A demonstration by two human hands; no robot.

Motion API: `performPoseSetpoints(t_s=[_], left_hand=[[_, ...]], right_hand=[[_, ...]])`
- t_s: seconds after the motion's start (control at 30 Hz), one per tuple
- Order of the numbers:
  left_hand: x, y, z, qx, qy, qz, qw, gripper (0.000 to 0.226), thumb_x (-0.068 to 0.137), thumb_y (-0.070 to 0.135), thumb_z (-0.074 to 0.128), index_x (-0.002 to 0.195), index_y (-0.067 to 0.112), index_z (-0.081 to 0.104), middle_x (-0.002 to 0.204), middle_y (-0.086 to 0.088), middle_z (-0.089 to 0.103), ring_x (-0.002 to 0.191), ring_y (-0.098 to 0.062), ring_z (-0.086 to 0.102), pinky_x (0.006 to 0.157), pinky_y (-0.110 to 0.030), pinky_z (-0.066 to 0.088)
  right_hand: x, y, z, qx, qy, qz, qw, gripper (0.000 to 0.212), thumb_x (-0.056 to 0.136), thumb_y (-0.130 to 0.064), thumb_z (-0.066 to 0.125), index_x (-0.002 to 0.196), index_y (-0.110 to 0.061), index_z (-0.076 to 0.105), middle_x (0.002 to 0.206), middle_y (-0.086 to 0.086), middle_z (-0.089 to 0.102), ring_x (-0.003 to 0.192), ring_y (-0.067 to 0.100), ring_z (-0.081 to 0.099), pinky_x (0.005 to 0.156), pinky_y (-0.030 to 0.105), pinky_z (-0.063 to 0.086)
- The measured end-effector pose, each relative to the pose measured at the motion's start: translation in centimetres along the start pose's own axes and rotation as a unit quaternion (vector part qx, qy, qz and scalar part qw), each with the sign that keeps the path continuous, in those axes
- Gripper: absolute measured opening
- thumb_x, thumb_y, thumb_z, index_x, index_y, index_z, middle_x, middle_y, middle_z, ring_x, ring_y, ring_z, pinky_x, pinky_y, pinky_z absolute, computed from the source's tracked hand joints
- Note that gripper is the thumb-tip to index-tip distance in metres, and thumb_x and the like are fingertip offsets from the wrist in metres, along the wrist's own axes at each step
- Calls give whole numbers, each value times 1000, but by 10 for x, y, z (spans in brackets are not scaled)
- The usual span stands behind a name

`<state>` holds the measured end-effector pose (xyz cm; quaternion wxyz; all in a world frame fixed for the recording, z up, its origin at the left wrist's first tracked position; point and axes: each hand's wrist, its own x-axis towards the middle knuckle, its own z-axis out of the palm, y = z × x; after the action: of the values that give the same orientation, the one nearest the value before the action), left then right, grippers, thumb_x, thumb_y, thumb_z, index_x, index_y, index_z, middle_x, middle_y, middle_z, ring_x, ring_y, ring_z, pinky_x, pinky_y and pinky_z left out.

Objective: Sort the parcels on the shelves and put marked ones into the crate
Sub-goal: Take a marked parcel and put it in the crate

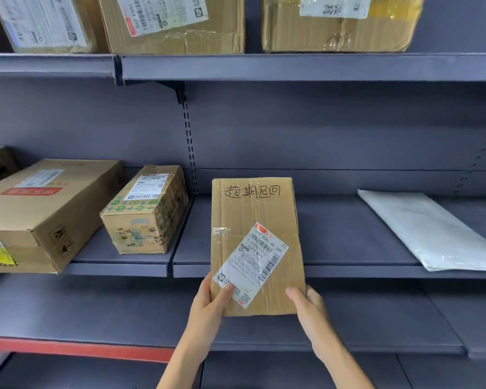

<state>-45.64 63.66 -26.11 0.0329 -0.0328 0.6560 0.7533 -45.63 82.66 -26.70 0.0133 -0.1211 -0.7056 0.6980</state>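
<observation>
A flat brown cardboard parcel (254, 220) with black handwritten characters near its top and a white shipping label stands upright in front of the middle shelf (348, 269). My left hand (208, 301) grips its lower left corner, thumb on the label. My right hand (309, 304) grips its lower right corner, thumb on the front face. No crate is in view.
On the middle shelf, a large carton (40, 211) and a small taped box (146, 211) sit at left, a white plastic mailer (432, 228) at right. Three cardboard boxes stand on the top shelf (292, 66). A lower shelf (376, 332) lies below, with a red edge strip (79, 348) at left.
</observation>
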Motion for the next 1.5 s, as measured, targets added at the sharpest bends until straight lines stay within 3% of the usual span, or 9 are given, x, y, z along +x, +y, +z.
performPoseSetpoints(t_s=[0.1, 0.27, 0.43, 0.53, 0.63, 0.8, 0.97, 1.37, 1.5], left_hand=[[-15, -5, -13, 8, 11, -4, 1000, 33, 89, 19, 57, 122, 21, 51, 102, 10, 72, 95, -7, 67, 70, -18, 54], [-43, -15, -44, 10, 60, -20, 998, 36, 88, 22, 57, 124, 21, 49, 105, 8, 70, 95, -9, 67, 71, -22, 55], [-69, -16, -88, -3, 92, -31, 995, 36, 88, 14, 58, 123, 14, 52, 111, 0, 69, 101, -16, 66, 85, -32, 53], [-80, -18, -117, -3, 99, -36, 994, 36, 86, 11, 60, 122, 17, 53, 111, 0, 68, 102, -17, 65, 86, -32, 52], [-85, -21, -148, 16, 78, -47, 996, 37, 86, 11, 61, 121, 20, 54, 107, 5, 70, 98, -11, 66, 77, -22, 55], [-92, -31, -184, 28, 37, -89, 995, 41, 85, 5, 61, 124, 14, 52, 110, -3, 68, 99, -17, 67, 75, -29, 54], [-104, -50, -193, 13, -3, -127, 992, 36, 85, 1, 60, 112, 24, 54, 97, 6, 71, 84, -5, 68, 58, -16, 51], [-133, -101, -188, 20, 13, -252, 967, 49, 86, -2, 58, 130, 10, 42, 117, -9, 63, 106, -22, 62, 85, -34, 53], [-153, -136, -184, -13, 50, -304, 951, 36, 87, -9, 52, 113, 15, 52, 99, -4, 68, 85, -12, 69, 68, -26, 57]], right_hand=[[-9, 6, 10, -32, -11, -1, 999, 10, 85, -17, 50, 91, -18, 58, 90, -1, 67, 85, 16, 61, 65, 27, 45], [-34, 18, 41, -38, -41, -3, 998, 15, 82, -33, 64, 91, -25, 54, 94, -8, 66, 87, 6, 61, 62, 17, 43], [-60, 35, 81, -80, -38, 12, 996, 23, 76, -37, 70, 86, -29, 51, 91, -11, 62, 85, 6, 59, 69, 23, 46], [-80, 47, 108, -78, -20, 20, 997, 22, 76, -36, 70, 83, -30, 51, 85, -16, 60, 78, -2, 56, 58, 13, 42], [-100, 59, 133, -63, 12, 38, 997, 23, 74, -36, 71, 86, -27, 53, 86, -13, 63, 79, 1, 58, 59, 19, 43], [-130, 79, 161, -55, 76, 64, 994, 25, 73, -29, 75, 80, -16, 55, 82, -4, 64, 74, 8, 60, 56, 18, 46], [-149, 94, 162, -23, 94, 80, 992, 22, 74, -18, 74, 86, -16, 56, 87, -4, 65, 77, 4, 61, 56, 8, 46], [-170, 159, 137, -88, 68, 163, 980, 21, 72, -20, 76, 84, -16, 60, 87, -1, 69, 80, 9, 65, 68, 26, 48], [-181, 196, 130, -119, 40, 207, 970, 19, 72, -21, 76, 84, -19, 61, 85, -6, 69, 80, 5, 65, 65, 19, 47]])
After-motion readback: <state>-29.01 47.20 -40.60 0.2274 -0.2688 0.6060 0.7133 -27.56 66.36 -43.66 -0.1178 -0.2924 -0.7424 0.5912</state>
